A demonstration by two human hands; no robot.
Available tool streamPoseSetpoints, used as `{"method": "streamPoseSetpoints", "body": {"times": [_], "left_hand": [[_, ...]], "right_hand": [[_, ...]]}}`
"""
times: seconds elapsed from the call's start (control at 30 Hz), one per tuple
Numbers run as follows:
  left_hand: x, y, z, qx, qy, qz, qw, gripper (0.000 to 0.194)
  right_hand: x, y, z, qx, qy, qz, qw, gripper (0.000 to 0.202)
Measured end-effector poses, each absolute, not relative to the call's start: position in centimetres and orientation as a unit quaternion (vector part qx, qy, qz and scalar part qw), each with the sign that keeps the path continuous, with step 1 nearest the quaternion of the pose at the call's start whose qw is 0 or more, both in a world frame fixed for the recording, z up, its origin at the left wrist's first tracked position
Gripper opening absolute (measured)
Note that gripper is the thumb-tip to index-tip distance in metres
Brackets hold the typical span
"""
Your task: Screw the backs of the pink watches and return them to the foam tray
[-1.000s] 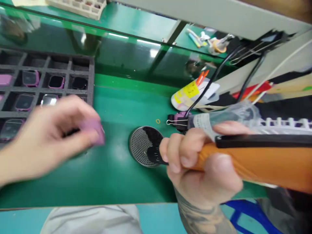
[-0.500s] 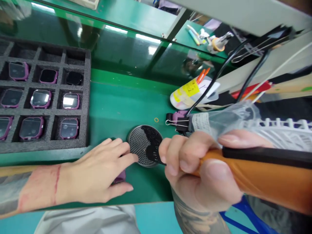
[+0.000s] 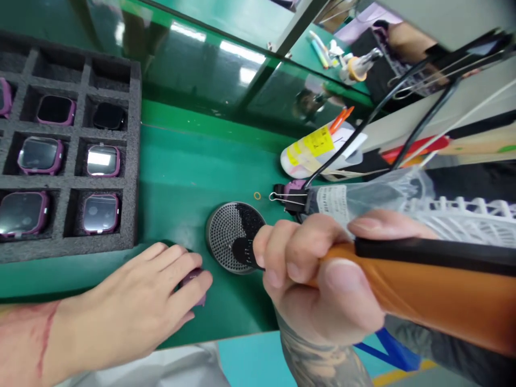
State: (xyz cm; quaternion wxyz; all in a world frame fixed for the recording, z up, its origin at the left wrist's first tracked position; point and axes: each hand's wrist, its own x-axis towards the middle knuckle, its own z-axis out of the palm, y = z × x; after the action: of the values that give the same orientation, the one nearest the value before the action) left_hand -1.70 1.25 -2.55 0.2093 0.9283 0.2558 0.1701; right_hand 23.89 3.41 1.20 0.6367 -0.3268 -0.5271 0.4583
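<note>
A green bench mat point(image 3: 193, 161) covers the work surface, backed by a glossy green panel with cables and clutter to the right.

The right hand point(image 3: 322, 290) is closed in a full fist round the orange handle of an electric screwdriver point(image 3: 423, 285), thumb pressed on top; its dark tip end points at a round perforated screw dish point(image 3: 234, 236) and seems to hover over or touch its near edge. The left hand point(image 3: 137, 306) lies palm down on the mat just left of that dish, its fingers curled over a small purple watch case point(image 3: 195, 282), pinning it flat; only a sliver of the case shows between the fingertips, so which way up it lies cannot be told.

Beyond the left hand sits a grey foam tray point(image 3: 133, 161) whose compartments hold more purple watch cases, screens up. Behind the dish lie a tiny orange ring point(image 3: 257, 195) and a black binder clip point(image 3: 288, 198) clamped to a cable.

By the look of it, the step in hand is picking a screw from the dish onto the driver bit while the case is steadied. The next move would call for bringing the bit across to the case without dropping the screw, and uncovering the screw hole.
</note>
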Motion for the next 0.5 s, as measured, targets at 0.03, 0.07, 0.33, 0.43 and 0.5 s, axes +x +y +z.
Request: {"method": "streamPoseSetpoints", "body": {"times": [0.03, 0.07, 0.33, 0.43, 0.5], "left_hand": [[-1.72, 1.24, -2.77, 0.929, 0.250, 0.174, 0.210, 0.022], [-1.70, 1.30, -2.94, 0.928, 0.245, 0.180, 0.214, 0.022], [-1.58, 2.03, -3.13, 0.916, 0.245, 0.217, 0.234, 0.018], [-1.78, 2.07, -3.22, 0.916, 0.239, 0.220, 0.234, 0.023], [-1.91, 2.04, -3.27, 0.915, 0.235, 0.222, 0.240, 0.023]], "right_hand": [[23.83, 3.43, 1.17, -0.327, -0.531, 0.457, 0.634, 0.019], [23.78, 3.45, 1.14, -0.328, -0.535, 0.458, 0.630, 0.019], [24.13, 3.57, 1.28, -0.319, -0.569, 0.464, 0.600, 0.021], [24.36, 3.63, 1.11, -0.318, -0.572, 0.468, 0.594, 0.023], [24.33, 3.66, 0.99, -0.318, -0.573, 0.463, 0.596, 0.026]]}}
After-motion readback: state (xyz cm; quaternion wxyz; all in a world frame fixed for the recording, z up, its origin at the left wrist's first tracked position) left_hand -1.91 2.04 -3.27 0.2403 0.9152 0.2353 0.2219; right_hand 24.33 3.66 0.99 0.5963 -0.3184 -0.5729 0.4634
